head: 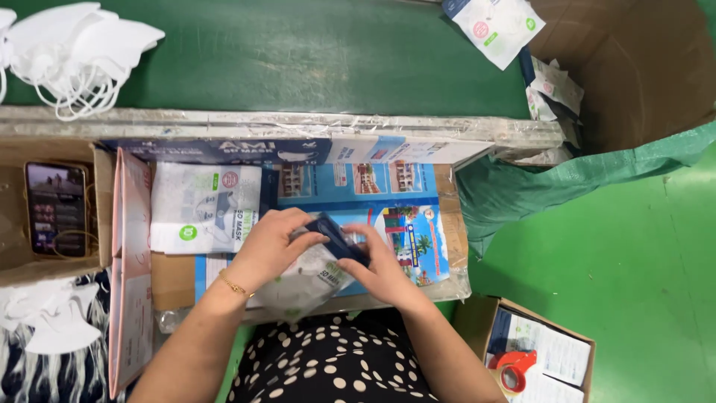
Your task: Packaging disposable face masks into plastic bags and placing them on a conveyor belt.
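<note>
L hand point(270, 245) and R hand point(382, 270) both pinch a dark navy box point(339, 237) w/ fingers curled round it, box tilted above a clear-packed white mask point(309, 280) at the near edge of the work surface. Stack of packed masks point(200, 209) just left of hands; loose white masks point(74, 52) on green belt point(313, 52) (far left). Phone point(57, 209) in a cardboard tray, red tape dispenser point(513, 369) bottom right.

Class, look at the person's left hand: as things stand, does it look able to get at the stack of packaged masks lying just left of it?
Probably yes. The stack of packaged masks lies uncovered right beside the left hand, with nothing between them. However, that hand and the right hand are both occupied with a mask packet, so it would need freeing first.
</note>
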